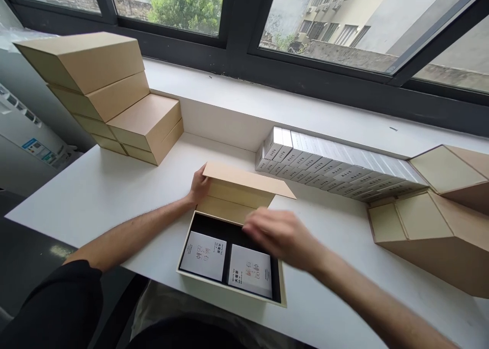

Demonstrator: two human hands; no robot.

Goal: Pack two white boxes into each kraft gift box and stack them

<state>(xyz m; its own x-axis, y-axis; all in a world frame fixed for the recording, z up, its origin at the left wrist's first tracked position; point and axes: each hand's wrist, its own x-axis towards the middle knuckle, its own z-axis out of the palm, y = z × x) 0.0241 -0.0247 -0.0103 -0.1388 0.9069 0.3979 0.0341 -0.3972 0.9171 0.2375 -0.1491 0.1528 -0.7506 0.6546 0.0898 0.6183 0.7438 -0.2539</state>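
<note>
A tan gift box [182,247] stands on the white table in front of me, its hinged lid [244,178] raised at the far side. Inside the black-lined tray lie two white printed cartons [204,256], side by side with a black divider between them. My left hand [200,186] is closed on the left edge of the lid, its fingers partly behind it. Over the box's far right part hovers my right hand [280,234], blurred by motion. Its fingers look bent, but whether they hold anything cannot be made out.
Closed tan boxes [114,91] are stacked at the table's back left. Along the back ledge runs a two-layer row of white cartons [328,160]. More tan boxes [424,221] stand at the right. Dark-framed windows [237,28] rise behind the sill.
</note>
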